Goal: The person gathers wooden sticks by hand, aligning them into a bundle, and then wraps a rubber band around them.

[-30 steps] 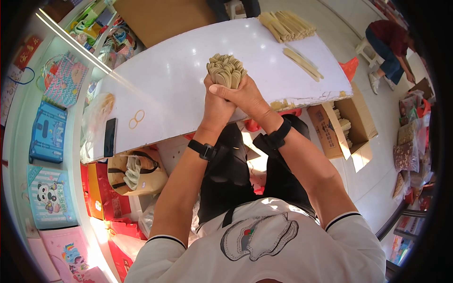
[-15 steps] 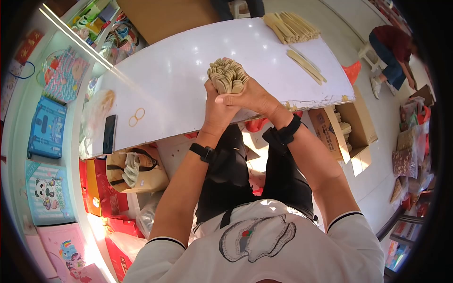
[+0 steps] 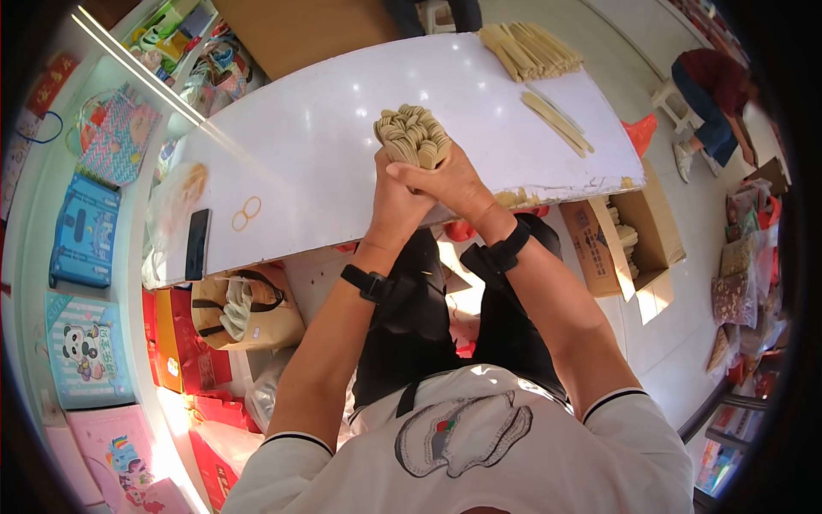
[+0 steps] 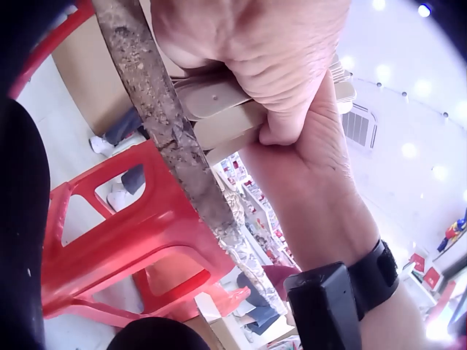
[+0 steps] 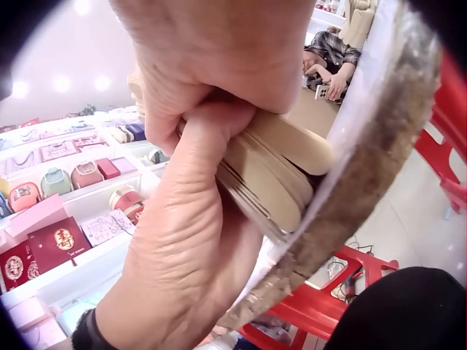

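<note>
Both hands hold a thick bundle of flat, round-ended wooden sticks [image 3: 413, 135] over the white table [image 3: 300, 154], near its front edge. My left hand [image 3: 396, 204] grips it from the left and below. Wrapped round the right side is my right hand [image 3: 452, 182], its thumb lying across toward the left hand. In the left wrist view, stick ends [image 4: 226, 120] stick out beneath the left hand [image 4: 255, 51], beside the worn table edge [image 4: 164, 120]. The right wrist view shows the lower sticks [image 5: 266, 175] between the right hand [image 5: 219, 51] and left hand [image 5: 175, 233].
A stick pile [image 3: 531, 51] and a few loose sticks [image 3: 556, 124] lie at the table's far right. Two rubber bands [image 3: 247, 214] and a phone [image 3: 198, 244] lie left. An open carton [image 3: 599, 244] stands right, below the table. Another person [image 3: 715, 103] bends at the upper right.
The bundle tilted and dipped slightly toward me, then came back a little. The right hand and wrist swung slightly right and then back left. Both hands kept their hold.
</note>
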`<move>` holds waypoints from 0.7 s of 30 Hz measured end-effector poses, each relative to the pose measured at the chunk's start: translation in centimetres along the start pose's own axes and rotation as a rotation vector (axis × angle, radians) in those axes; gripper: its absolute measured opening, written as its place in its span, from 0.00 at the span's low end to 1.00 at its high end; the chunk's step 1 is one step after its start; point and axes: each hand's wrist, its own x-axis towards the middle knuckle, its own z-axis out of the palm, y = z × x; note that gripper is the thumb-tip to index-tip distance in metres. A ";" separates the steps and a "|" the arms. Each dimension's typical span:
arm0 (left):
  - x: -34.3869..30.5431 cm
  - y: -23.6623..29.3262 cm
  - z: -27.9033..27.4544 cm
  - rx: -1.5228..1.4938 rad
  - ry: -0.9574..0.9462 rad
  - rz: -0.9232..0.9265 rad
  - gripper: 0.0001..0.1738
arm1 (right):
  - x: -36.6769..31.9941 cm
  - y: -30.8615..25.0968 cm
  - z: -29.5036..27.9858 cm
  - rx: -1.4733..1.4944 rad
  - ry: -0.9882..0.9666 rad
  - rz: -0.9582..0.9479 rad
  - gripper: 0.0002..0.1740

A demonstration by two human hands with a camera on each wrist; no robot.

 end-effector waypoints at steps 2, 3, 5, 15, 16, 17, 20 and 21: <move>-0.5 -0.2 0.1 0.040 -0.008 -0.026 0.43 | -0.1 0.2 -0.2 0.083 0.014 0.040 0.40; -0.7 -0.2 0.1 0.056 -0.017 -0.032 0.46 | -0.2 0.4 -0.3 0.069 0.014 0.040 0.40; -0.5 -0.4 -0.2 0.088 -0.029 -0.034 0.50 | 0.1 0.4 -0.6 0.036 0.011 0.030 0.41; -0.4 1.5 -0.8 0.048 -0.008 -0.119 0.47 | 0.0 0.7 -0.7 0.091 0.014 0.131 0.40; -0.5 1.8 -0.8 0.071 -0.007 -0.121 0.45 | 0.0 0.9 -0.8 0.096 0.010 0.119 0.39; -0.5 2.0 -0.7 0.094 -0.008 -0.123 0.44 | 0.0 1.0 -0.9 0.102 0.007 0.106 0.39; -0.8 1.1 -0.5 0.324 -0.038 0.102 0.41 | -0.2 0.1 -0.5 0.057 -0.016 0.112 0.39; -1.0 1.1 -0.4 0.323 -0.035 0.101 0.43 | -0.3 0.2 -0.5 0.052 -0.013 0.101 0.39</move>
